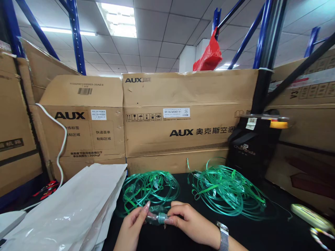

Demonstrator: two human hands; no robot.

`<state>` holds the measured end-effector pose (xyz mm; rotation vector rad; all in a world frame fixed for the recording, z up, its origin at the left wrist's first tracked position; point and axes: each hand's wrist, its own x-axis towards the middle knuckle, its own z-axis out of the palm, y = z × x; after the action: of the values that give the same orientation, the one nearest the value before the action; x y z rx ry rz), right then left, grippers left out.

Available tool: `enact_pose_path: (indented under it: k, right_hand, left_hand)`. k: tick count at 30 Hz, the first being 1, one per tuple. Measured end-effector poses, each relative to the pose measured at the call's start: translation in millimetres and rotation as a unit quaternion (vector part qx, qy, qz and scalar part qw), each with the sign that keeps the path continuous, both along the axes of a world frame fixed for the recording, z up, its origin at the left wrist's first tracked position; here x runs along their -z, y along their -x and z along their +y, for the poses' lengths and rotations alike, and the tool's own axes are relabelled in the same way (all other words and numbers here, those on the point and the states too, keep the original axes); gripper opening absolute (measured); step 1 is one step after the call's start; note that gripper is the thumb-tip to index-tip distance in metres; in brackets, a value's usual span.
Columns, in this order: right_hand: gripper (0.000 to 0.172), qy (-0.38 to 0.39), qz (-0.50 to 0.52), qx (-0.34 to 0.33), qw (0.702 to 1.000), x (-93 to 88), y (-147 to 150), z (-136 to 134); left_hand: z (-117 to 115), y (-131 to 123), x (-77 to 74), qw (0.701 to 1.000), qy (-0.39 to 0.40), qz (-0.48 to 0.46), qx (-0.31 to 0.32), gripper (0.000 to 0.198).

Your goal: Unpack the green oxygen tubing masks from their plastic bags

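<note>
Low in the middle of the head view is a clear plastic mask [154, 213] with a pale blue-green connector [162, 218]. My left hand [134, 223] pinches the clear plastic from the left between thumb and fingers. From the right, my right hand [190, 221], with a watch on its wrist, has its thumb and fingers closed on the connector end. Just behind my hands lies a coil of green tubing [171, 198] with green straps and clear plastic parts in it. A larger tangle of green tubing [227, 195] lies to the right.
White plastic bags [70, 205] are stacked at left, beside a white cable [62, 146]. Cardboard boxes [188, 139] wall off the back. A black bag [247, 150] stands at back right. A yellow-green object [310, 216] lies on the black table [282, 233] at right.
</note>
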<state>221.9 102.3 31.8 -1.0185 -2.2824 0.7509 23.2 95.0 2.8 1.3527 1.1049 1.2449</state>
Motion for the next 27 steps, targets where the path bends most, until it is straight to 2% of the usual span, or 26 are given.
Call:
enact_pose_path:
  k: [5, 9, 11, 13, 15, 17, 19, 21, 25, 27]
  right_hand:
    - [0.029, 0.073, -0.002, -0.004, 0.997, 4.6, -1, 2]
    - [0.038, 0.158, 0.024, -0.013, 0.987, 7.0, 0, 3]
    - [0.042, 0.239, 0.074, -0.037, 0.968, 6.5, -1, 3]
    - [0.044, 0.322, 0.136, -0.07, 0.935, 5.7, -1, 3]
    - [0.045, 0.349, 0.163, -0.084, 0.919, 5.2, -1, 2]
    - [0.044, 0.299, 0.135, -0.068, 0.942, 5.1, 1, 1]
    - [0.04, 0.188, 0.088, -0.036, 0.978, 5.3, 5, -1]
    - [0.037, 0.071, 0.044, -0.019, 0.996, 6.1, 8, -5]
    - [0.034, -0.108, -0.065, -0.004, 0.992, 8.6, 10, -12]
    - [0.035, -0.13, -0.069, -0.003, 0.989, 8.9, 11, -13]
  left_hand:
    - [0, -1, 3.2, 1.0, -0.009, -0.004, 0.0, 0.037]
    - [-3, -2, 5.9, 0.998, -0.034, 0.003, -0.046, 0.034]
    - [-6, -2, 4.9, 0.996, -0.051, 0.003, -0.072, 0.031]
    - [-9, -3, 3.1, 0.994, -0.067, 0.001, -0.085, 0.029]
    - [-10, -4, 1.3, 0.994, -0.07, 0.0, -0.088, 0.029]
    - [-10, -5, 0.0, 0.995, -0.057, -0.01, -0.087, 0.033]
    - [-8, -5, -0.4, 0.996, -0.032, -0.032, -0.083, 0.037]
    - [-5, -5, 0.5, 0.996, -0.001, -0.059, -0.069, 0.04]
    - [1, -1, 4.9, 0.993, 0.06, -0.095, -0.042, 0.043]
    - [2, 0, 5.7, 0.993, 0.061, -0.094, -0.037, 0.043]
